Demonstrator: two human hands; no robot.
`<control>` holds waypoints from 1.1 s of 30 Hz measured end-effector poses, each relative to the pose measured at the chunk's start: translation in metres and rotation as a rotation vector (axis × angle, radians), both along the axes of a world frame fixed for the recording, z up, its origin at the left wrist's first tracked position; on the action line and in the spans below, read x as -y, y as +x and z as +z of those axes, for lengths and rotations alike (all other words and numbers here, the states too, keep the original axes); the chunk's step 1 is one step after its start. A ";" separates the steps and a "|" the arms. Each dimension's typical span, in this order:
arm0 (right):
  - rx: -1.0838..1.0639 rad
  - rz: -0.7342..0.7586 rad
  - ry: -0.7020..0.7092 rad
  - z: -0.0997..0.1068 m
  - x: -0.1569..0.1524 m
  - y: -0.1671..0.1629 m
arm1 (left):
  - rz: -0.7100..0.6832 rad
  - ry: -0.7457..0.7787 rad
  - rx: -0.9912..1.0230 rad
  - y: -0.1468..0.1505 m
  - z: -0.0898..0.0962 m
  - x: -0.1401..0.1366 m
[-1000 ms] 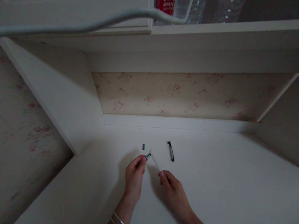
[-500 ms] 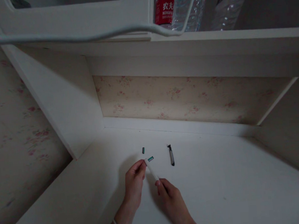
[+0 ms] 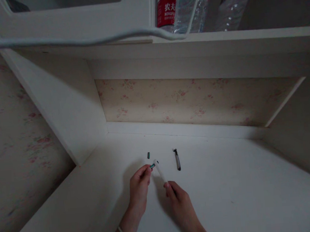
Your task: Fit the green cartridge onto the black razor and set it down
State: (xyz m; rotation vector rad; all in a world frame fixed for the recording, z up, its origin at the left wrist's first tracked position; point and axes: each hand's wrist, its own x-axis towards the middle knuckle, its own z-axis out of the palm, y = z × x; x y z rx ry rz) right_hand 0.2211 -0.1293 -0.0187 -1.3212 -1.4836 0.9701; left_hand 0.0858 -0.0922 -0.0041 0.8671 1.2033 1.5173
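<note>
My left hand (image 3: pixel 140 183) is closed, its fingertips pinching one end of a small green-and-black razor cartridge (image 3: pixel 152 166). A slim white stick (image 3: pixel 161 173) is held by its near end in my right hand (image 3: pixel 177 200). The stick's far end lies over the cartridge and hides part of it; whether that end carries bristles is too small to tell. A second razor cartridge (image 3: pixel 148 155) lies on the white desktop just beyond my left hand. To the right of the stick lies a black-and-grey razor handle (image 3: pixel 178 160).
A white shelf (image 3: pixel 218 36) runs above the desktop (image 3: pixel 229 174), with several plastic bottles (image 3: pixel 166 13) on it. A pale cable (image 3: pixel 84 40) hangs across the shelf front. A white side panel (image 3: pixel 63 109) stands at the left.
The white stick's tip has slid right along the cartridge, away from my left fingertips, uncovering the cartridge's left part. My right hand has moved slightly right and up.
</note>
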 end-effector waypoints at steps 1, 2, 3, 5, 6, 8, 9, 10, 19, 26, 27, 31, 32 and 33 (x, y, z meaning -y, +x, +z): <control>-0.004 -0.021 -0.002 0.001 0.000 0.000 | -0.002 -0.005 0.008 0.000 0.001 0.000; -0.005 -0.022 -0.008 0.001 0.000 0.000 | -0.008 -0.007 0.012 0.001 0.002 0.001; -0.004 0.001 -0.014 0.001 0.000 0.000 | -0.015 -0.004 0.014 0.001 0.002 0.001; 0.004 0.069 -0.023 -0.001 0.001 -0.001 | -0.026 0.007 0.010 0.001 0.003 0.002; 0.009 0.089 -0.022 -0.002 0.001 -0.001 | -0.024 0.011 0.007 0.001 0.002 0.002; 0.013 0.068 -0.014 -0.003 0.001 -0.001 | -0.007 0.010 0.007 0.001 0.001 0.001; 0.012 0.032 -0.009 -0.003 0.001 0.000 | 0.003 0.006 0.012 0.000 0.001 0.001; 0.009 -0.001 -0.006 -0.004 0.000 0.000 | 0.008 0.002 0.016 0.001 0.000 0.000; 0.003 0.041 -0.040 -0.002 0.000 -0.001 | 0.003 0.004 0.004 0.001 0.002 0.001; 0.017 0.102 -0.046 -0.002 0.000 0.000 | -0.001 0.001 -0.003 0.001 0.000 0.001; 0.021 0.095 -0.042 -0.002 0.000 0.000 | 0.005 0.004 -0.001 0.000 -0.001 0.000; 0.025 -0.025 -0.034 -0.001 -0.002 0.001 | 0.007 -0.018 0.012 0.000 -0.002 -0.001; 0.023 -0.017 -0.044 -0.001 -0.002 0.002 | 0.004 -0.021 0.009 0.000 -0.002 -0.002; 0.021 0.010 -0.055 -0.001 -0.002 0.001 | -0.001 -0.017 0.002 0.000 -0.002 -0.002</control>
